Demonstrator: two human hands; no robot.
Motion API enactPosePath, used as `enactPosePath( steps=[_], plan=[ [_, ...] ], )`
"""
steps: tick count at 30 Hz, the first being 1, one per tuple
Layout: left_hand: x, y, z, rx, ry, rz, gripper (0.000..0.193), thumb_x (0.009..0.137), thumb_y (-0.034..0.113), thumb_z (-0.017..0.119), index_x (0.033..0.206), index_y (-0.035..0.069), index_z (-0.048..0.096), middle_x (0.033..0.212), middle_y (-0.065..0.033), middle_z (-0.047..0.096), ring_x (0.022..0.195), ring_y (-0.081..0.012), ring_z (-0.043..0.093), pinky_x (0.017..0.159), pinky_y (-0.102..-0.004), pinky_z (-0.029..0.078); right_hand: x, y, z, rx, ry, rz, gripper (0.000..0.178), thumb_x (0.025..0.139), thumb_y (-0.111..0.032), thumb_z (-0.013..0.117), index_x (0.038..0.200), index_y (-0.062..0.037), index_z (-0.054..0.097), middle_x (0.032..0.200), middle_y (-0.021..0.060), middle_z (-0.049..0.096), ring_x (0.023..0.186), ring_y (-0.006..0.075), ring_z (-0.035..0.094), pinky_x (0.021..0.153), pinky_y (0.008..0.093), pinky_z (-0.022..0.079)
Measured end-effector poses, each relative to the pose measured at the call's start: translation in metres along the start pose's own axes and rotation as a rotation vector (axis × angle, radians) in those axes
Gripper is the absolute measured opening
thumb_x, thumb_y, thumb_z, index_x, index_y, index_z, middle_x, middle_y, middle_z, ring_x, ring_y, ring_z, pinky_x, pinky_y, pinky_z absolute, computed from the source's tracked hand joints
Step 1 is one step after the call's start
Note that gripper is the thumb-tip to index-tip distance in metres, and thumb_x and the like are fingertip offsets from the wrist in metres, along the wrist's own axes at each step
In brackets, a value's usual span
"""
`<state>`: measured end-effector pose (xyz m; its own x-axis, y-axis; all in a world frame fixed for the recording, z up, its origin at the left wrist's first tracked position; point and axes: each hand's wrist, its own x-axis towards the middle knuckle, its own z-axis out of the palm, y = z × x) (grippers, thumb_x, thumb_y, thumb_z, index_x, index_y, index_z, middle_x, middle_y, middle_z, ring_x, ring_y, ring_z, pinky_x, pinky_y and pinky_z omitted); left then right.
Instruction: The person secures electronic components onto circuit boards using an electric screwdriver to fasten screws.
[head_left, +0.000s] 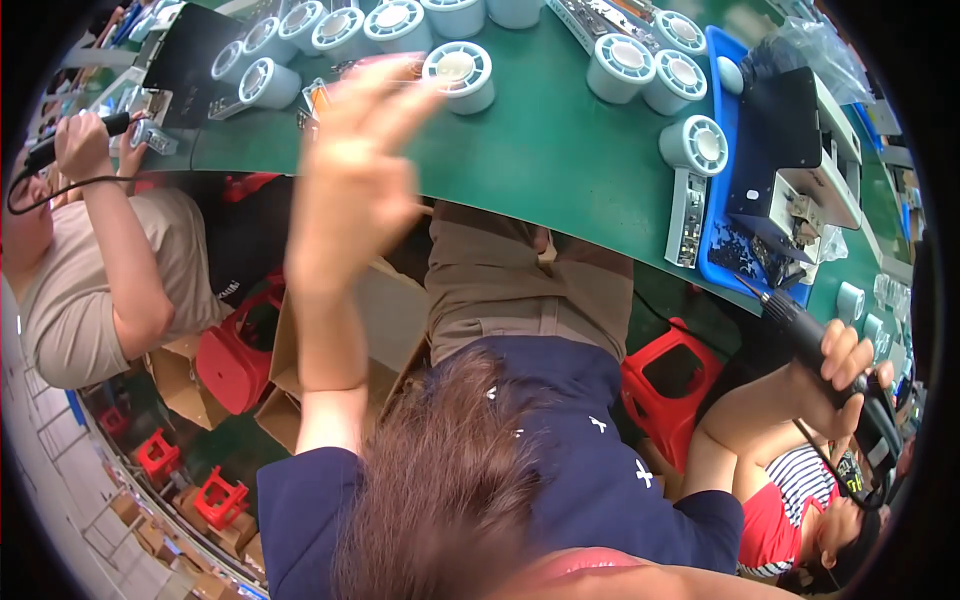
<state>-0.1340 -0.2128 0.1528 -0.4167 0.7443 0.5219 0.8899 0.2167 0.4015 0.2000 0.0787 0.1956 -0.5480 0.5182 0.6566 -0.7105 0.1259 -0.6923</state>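
Observation:
My left hand [350, 180] is raised over the table's near edge, blurred by motion, with fingers stretched out and apart. Its fingertips come close to a pale blue round housing [460, 78] with a slotted white top; I cannot tell whether they touch it. Off to the right, my right hand [845, 365] is wrapped round a black electric screwdriver [795, 322], whose bit points up and left toward a blue tray [716, 215]. Beside that tray, another pale blue housing [694, 145] lies tilted next to a narrow metal fixture [687, 218].
More pale blue housings [340, 33] stand along the far side of the green table [560, 150]. A black and white device [790, 150] and dark screws [740, 240] are in the blue tray. A co-worker [120, 270] holds a tool at left; red stools [670, 385] stand below.

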Motion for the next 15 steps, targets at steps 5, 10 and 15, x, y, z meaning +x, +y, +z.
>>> enactPosePath(
  steps=[5,10,15],
  plan=[
    [-0.032,-0.061,-0.046,0.672,-0.284,-0.149,0.054,0.063,-0.005,0.059,0.114,0.011,0.063,0.127,-0.0125,0.052,0.117,-0.0309,0.048,0.102,-0.0381,0.036,-0.003,-0.016,-0.008,0.052,-0.067,-0.036,0.037,0.075,-0.026,0.058,0.109,-0.0151,0.050,0.065,-0.0018,0.053,0.056,0.0101,0.050,0.064,0.0268,0.038],
    [-0.020,-0.050,-0.022,0.408,-0.372,0.003,0.039,0.062,0.002,0.067,0.101,0.007,0.065,0.121,-0.0108,0.054,0.109,-0.0289,0.053,0.096,-0.0371,0.041,-0.004,-0.016,-0.008,0.006,-0.057,-0.057,0.037,0.075,-0.028,0.058,0.108,-0.0158,0.049,0.065,-0.0027,0.053,0.055,0.0089,0.050,0.064,0.0265,0.038],
    [-0.002,0.023,0.053,0.235,-0.260,0.041,0.021,0.068,0.019,0.070,0.079,0.006,0.058,0.089,-0.0064,0.056,0.080,-0.0241,0.057,0.073,-0.0322,0.046,-0.009,-0.020,-0.019,0.028,-0.101,-0.061,0.039,0.075,-0.027,0.058,0.111,-0.0159,0.048,0.065,-0.0025,0.053,0.056,0.0090,0.050,0.064,0.0267,0.039]
  ],
)
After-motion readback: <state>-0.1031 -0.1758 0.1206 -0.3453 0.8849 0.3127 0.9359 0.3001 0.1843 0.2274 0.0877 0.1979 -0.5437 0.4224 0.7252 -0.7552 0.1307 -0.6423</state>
